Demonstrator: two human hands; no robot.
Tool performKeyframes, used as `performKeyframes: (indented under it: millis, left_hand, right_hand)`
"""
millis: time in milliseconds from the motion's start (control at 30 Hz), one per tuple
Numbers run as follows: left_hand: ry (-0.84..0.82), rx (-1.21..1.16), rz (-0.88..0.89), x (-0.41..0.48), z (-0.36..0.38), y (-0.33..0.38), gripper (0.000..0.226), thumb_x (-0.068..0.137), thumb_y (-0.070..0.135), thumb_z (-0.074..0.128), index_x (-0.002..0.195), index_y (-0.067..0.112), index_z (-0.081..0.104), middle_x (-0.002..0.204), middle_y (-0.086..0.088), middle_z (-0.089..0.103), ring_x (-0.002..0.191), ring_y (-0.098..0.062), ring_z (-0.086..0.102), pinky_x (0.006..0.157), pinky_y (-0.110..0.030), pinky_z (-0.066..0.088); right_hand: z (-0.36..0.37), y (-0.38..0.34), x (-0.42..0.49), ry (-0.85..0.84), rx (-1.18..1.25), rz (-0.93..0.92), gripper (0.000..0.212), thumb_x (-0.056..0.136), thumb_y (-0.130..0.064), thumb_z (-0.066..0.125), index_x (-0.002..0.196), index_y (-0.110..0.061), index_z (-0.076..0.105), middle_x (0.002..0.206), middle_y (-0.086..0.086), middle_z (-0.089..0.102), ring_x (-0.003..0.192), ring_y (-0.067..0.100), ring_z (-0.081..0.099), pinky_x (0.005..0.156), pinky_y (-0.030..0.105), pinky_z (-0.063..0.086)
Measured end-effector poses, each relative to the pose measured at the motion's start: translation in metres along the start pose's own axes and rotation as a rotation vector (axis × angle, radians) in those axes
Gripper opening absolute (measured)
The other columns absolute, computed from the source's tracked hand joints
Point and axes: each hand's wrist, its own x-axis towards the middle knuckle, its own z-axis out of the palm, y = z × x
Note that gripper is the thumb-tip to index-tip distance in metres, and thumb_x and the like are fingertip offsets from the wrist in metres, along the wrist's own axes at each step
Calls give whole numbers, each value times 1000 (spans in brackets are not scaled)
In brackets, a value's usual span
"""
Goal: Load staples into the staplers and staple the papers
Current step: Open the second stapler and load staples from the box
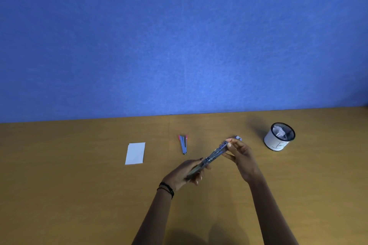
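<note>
Stapler (pixel 214 155) swung out into one long line, held off the table (pixel 79 185) between both hands, running from lower left up to upper right. Left hand (pixel 190 173) grips its near, lower end, with the fingers curled round the body. Right hand (pixel 241 157) pinches its far, upper end between thumb and fingertips; the other fingers lie loosely spread under the metal rail. Whether staples sit in the rail cannot be told, as it is too small and blurred.

Second stapler (pixel 184 144) lies on the table up and to the left of the stapler, near it but apart. It is red-tipped at its far end, with its arms slightly splayed. Paper (pixel 135 153) — a small white sheet or stack, cannot tell which — lies flat further left of the stapler, beyond the second stapler. Cup (pixel 279 137) with a white wrap and dark mesh rim stands up and to the right of the stapler, well apart, with crumpled pale scraps inside. Dark bands (pixel 166 189) circle the left wrist, down-left of the stapler. Blue partition (pixel 179 36) rises behind the stapler at the table's far edge.
</note>
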Motion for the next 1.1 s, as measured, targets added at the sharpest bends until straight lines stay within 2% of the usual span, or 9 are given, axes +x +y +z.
performKeyframes:
  millis: [167, 300, 400, 500, 633, 767, 867, 1033, 1100]
  left_hand:
    - [-116, -128, -76, 8, 18, -1, 45, 99, 49, 31, 92, 21, 65, 59, 9, 43, 40, -1, 32, 39, -14, 31]
    - [-159, -310, -109, 13, 30, -5, 42, 99, 48, 29, 90, 18, 57, 54, 9, 38, 41, -2, 26, 37, -14, 25]
    - [-94, -352, -127, 15, 40, -5, 38, 99, 46, 31, 86, 18, 53, 52, 8, 37, 41, -4, 27, 37, -15, 25]
    - [-28, -366, -128, 17, 47, -5, 37, 99, 44, 32, 82, 18, 52, 50, 7, 37, 40, -4, 28, 39, -16, 24]
    - [6, -379, -94, 18, 52, -6, 34, 99, 43, 34, 85, 17, 52, 51, 7, 40, 40, -4, 29, 40, -16, 24]
    - [35, -380, -52, 21, 55, -4, 33, 100, 43, 34, 88, 19, 53, 52, 8, 40, 40, -3, 28, 40, -16, 21]
    - [78, -360, -41, 24, 57, -3, 32, 99, 43, 34, 84, 20, 51, 52, 8, 39, 40, -3, 26, 40, -16, 19]
    - [142, -353, -8, 27, 59, -3, 33, 100, 41, 35, 79, 18, 48, 53, 8, 43, 38, -3, 25, 41, -18, 18]
    - [159, -358, 11, 28, 60, -4, 33, 99, 40, 37, 78, 18, 48, 55, 7, 43, 38, -3, 26, 40, -17, 19]
  right_hand:
    - [13, 4, 1, -26, 10, 3, 18, 92, -12, 51, 92, -18, 68, 100, -4, 71, 101, 17, 67, 72, 27, 56]
    - [27, 7, 4, 24, 73, 20, 20, 94, -12, 48, 91, -15, 67, 107, -4, 70, 101, 18, 67, 73, 28, 57]
    - [37, 10, 4, 90, 155, 38, 15, 95, -11, 47, 98, -10, 62, 112, -1, 67, 100, 17, 67, 78, 28, 57]
    - [45, 11, 3, 128, 175, 39, 13, 94, -5, 47, 103, -9, 56, 111, -1, 65, 97, 17, 66, 78, 27, 56]
    - [45, 10, 4, 146, 211, 64, 24, 94, 3, 43, 114, -3, 53, 114, 3, 63, 94, 15, 68, 78, 28, 57]
    - [46, 12, 3, 168, 261, 100, 28, 96, -2, 43, 121, -5, 54, 120, 5, 64, 103, 18, 67, 79, 30, 57]
    - [49, 13, 3, 180, 304, 123, 27, 96, -5, 43, 120, -9, 57, 120, 6, 65, 106, 21, 66, 82, 31, 56]
    - [52, 8, 5, 164, 333, 155, 30, 94, -1, 41, 113, -16, 60, 116, 3, 68, 104, 18, 67, 93, 33, 47]
    - [53, 5, 7, 175, 328, 176, 34, 92, 3, 39, 112, -17, 59, 112, 2, 70, 102, 16, 68, 89, 32, 45]
